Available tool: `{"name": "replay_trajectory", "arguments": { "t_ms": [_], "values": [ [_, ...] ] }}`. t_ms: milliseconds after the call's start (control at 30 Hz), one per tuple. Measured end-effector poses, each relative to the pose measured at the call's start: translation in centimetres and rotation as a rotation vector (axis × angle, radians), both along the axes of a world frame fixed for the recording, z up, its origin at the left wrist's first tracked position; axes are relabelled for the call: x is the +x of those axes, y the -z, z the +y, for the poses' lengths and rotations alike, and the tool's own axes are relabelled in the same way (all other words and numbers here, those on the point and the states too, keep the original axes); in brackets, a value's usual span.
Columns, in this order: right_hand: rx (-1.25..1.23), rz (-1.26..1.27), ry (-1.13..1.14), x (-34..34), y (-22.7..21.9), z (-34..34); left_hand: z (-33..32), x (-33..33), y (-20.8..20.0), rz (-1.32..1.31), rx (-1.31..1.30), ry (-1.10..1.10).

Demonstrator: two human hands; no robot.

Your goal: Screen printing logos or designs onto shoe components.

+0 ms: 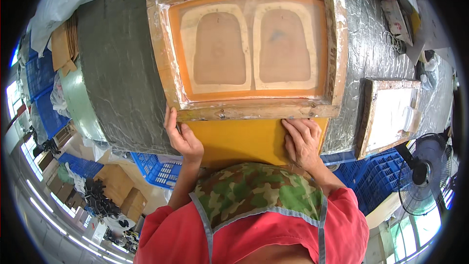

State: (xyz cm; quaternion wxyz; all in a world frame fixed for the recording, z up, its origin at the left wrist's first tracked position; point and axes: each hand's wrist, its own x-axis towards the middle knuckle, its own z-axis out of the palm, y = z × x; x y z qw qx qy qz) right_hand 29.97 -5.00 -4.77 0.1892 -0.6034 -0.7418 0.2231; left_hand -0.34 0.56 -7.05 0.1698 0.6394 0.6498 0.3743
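- A yellow sheet (244, 139) lies flat on the grey worktable (122, 68), its far edge tucked under a wooden screen-printing frame (246, 51).
- The frame's orange mesh shows two pale arch-shaped outlines side by side.
- The left hand (181, 137) rests open at the sheet's left edge, fingers touching the frame's near rail.
- The right hand (303, 142) lies flat, fingers spread, on the sheet's right corner.
- A smaller wooden frame (388, 115) sits to the right.

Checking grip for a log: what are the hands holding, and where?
Both hands, left and right, rest on the yellow sheet at the wooden frame's near edge.
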Motion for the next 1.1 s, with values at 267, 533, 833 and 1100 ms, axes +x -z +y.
{"name": "replay_trajectory", "arguments": {
  "t_ms": [267, 533, 833, 1100],
  "values": [
    [0.034, 0.035, -0.019, -0.19, -0.13, 0.18, 0.35, -0.35, -0.08, 0.034, 0.035, 0.035],
    [0.023, -0.012, -0.006, -0.26, 0.03, 0.05, 0.29, -0.42, -0.05, 0.009, 0.025, 0.045],
    [0.015, -0.011, 0.003, -0.02, 0.10, -0.09, 0.06, -0.30, 0.19, -0.014, 0.008, 0.050],
    [0.008, 0.032, 0.009, -0.04, 0.08, 0.14, -0.27, -0.26, 0.34, -0.016, -0.022, -0.002]
  ]
}}
